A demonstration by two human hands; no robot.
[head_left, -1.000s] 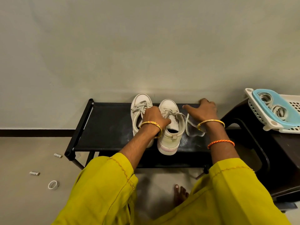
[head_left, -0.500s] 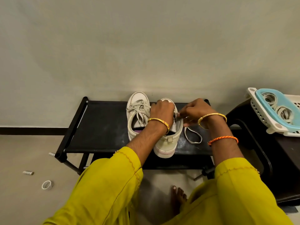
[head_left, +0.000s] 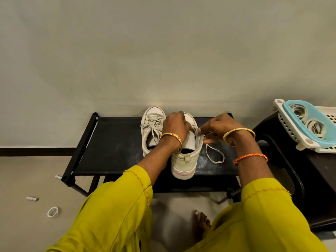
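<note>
Two off-white sneakers stand side by side on a black rack (head_left: 112, 142), toes toward the wall. The left sneaker (head_left: 151, 128) is laced. My left hand (head_left: 177, 127) lies over the front of the right sneaker (head_left: 185, 160), fingers curled onto its lace area. My right hand (head_left: 216, 129) pinches the white lace (head_left: 215, 155) at the shoe's right side. The rest of that lace lies in a loop on the rack, to the right of the shoe.
A white basket (head_left: 289, 128) with a blue tray holding coiled laces sits on a dark stool (head_left: 320, 179) at the right. On the floor at the left lie a tape ring (head_left: 53, 212) and two small rolls. My bare foot (head_left: 201, 222) is below the rack.
My right hand came in from the rack's back edge to the right sneaker and took hold of the lace. My left hand slid forward over the shoe's front.
</note>
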